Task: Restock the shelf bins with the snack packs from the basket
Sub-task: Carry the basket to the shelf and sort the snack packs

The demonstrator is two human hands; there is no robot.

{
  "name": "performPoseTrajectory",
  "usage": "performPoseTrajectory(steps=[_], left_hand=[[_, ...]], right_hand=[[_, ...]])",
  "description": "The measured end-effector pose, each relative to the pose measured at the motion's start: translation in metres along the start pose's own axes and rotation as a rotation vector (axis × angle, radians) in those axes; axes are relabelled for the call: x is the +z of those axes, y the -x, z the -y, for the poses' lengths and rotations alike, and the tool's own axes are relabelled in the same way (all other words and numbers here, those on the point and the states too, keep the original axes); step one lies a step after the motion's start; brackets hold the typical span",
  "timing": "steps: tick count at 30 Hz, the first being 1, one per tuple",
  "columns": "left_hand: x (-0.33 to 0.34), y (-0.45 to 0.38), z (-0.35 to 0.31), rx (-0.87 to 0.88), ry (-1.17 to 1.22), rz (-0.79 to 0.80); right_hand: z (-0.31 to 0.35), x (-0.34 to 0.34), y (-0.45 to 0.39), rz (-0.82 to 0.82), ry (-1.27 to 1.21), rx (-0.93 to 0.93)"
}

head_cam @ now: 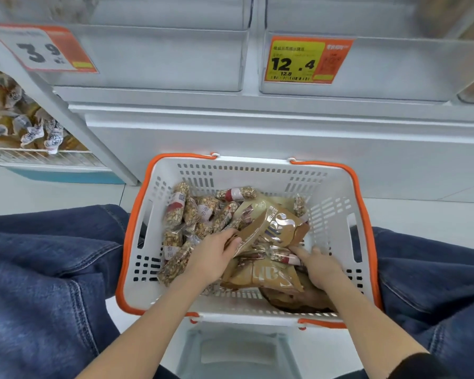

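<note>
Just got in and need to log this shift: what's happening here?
A person sits over a white basket of snack packs, facing clear shelf bins. The left hand grips the edge of a tan bag, lifting it off the pile. The right hand rests among the packs, forefinger extended. Nothing has reached the bins in front.

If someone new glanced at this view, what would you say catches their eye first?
Probably the white basket with orange handles on the floor between the person's knees, heaped with snack packs. Inside it, the left hand grips a tan pouch while the right hand reaches among the packs. Above, a yellow price tag reading 12.4 stands out on a clear shelf bin.
</note>
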State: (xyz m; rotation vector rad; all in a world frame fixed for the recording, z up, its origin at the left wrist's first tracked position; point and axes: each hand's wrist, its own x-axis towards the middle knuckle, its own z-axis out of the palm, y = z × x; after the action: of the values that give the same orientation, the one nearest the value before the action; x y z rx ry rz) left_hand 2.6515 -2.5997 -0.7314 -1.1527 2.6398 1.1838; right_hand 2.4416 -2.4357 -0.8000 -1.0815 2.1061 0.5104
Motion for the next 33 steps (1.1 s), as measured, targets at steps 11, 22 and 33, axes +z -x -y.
performPoseTrajectory(steps=[11, 22, 33], left_hand=[[-0.001, 0.011, 0.000, -0.018, -0.020, 0.097], [-0.012, -0.001, 0.000, -0.129, 0.191, 0.145], [-0.018, 0.008, -0.020, -0.168, 0.364, 0.594]], right_hand=[[0.004, -0.005, 0.013, 0.062, -0.281, -0.093], [0.010, -0.015, 0.017, 0.142, -0.630, -0.051], [-0.029, -0.099, 0.067, 0.049, -1.804, 0.110]])
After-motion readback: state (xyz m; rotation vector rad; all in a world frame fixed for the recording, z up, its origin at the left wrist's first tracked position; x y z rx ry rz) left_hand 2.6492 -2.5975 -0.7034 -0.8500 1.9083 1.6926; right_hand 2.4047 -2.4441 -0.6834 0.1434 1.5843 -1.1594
